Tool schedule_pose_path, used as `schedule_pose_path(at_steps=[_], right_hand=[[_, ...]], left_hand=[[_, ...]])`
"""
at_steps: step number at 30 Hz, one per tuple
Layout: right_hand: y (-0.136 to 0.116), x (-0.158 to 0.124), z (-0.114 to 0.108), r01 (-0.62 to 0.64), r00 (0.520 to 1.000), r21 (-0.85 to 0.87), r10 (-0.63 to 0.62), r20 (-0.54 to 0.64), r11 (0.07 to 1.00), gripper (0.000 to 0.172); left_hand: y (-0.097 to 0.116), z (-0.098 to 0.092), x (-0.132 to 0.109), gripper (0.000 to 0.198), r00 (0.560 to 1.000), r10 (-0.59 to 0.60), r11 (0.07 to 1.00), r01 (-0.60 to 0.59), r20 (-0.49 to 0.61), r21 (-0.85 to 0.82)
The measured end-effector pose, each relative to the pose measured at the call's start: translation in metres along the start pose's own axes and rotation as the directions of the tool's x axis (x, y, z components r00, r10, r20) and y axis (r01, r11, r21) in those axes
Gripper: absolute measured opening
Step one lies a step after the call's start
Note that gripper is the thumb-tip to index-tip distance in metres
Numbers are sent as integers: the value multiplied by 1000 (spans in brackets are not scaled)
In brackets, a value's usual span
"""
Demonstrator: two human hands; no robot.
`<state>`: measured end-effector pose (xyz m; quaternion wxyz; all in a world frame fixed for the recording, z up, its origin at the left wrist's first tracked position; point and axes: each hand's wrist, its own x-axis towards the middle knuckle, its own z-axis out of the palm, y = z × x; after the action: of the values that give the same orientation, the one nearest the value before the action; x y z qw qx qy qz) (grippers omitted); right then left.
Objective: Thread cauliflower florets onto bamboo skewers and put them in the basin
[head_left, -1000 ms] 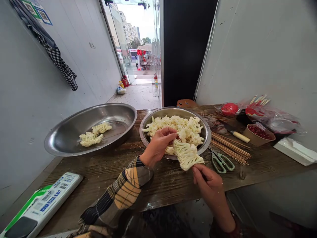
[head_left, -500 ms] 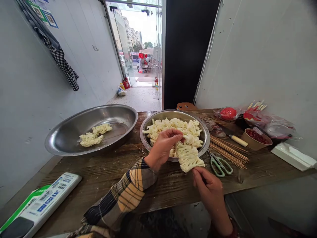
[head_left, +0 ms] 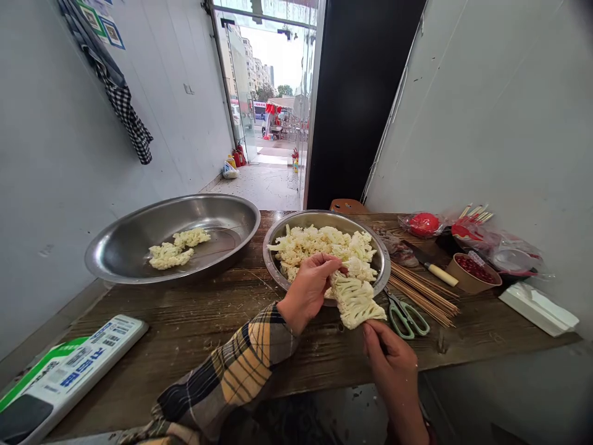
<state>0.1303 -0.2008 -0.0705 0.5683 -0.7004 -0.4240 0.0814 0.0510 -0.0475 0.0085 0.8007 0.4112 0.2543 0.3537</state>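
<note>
My right hand point(head_left: 388, 357) is closed on the near end of a skewer strung with several cauliflower pieces point(head_left: 356, 300), held over the table's front edge. My left hand point(head_left: 309, 288), in a plaid sleeve, pinches a cauliflower floret at the skewer's far end, over the rim of a steel bowl point(head_left: 385, 269) heaped with cauliflower florets point(head_left: 319, 242). A wide steel basin point(head_left: 222, 216) to the left holds two finished cauliflower skewers point(head_left: 175, 248).
Green-handled scissors point(head_left: 406, 316) and a bundle of bamboo skewers point(head_left: 421, 289) lie right of the bowl. Further right are a knife point(head_left: 430, 265), a paper cup of red sauce point(head_left: 472, 273), plastic bags and a tissue pack point(head_left: 537, 307). A flat box point(head_left: 69, 366) lies front left. Walls stand close on both sides.
The camera has tilted a little, so everything sits slightly lower in view. My left hand's fingers have closed in on a floret at the skewer's tip. The right hand holds still.
</note>
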Motion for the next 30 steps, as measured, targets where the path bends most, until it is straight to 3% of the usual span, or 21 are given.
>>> schedule_pose_path(at_steps=[14,30], right_hand=[[1,-3,-2,-37,999,33,36,35,999,28],[0,-6,-1,-14,1000,38,15,-14,999,26]], left_hand=[[20,-14,-6,20,987,-43,983,14,156,184],[20,-17,-5,16,981,-14,984,-22,195,178]])
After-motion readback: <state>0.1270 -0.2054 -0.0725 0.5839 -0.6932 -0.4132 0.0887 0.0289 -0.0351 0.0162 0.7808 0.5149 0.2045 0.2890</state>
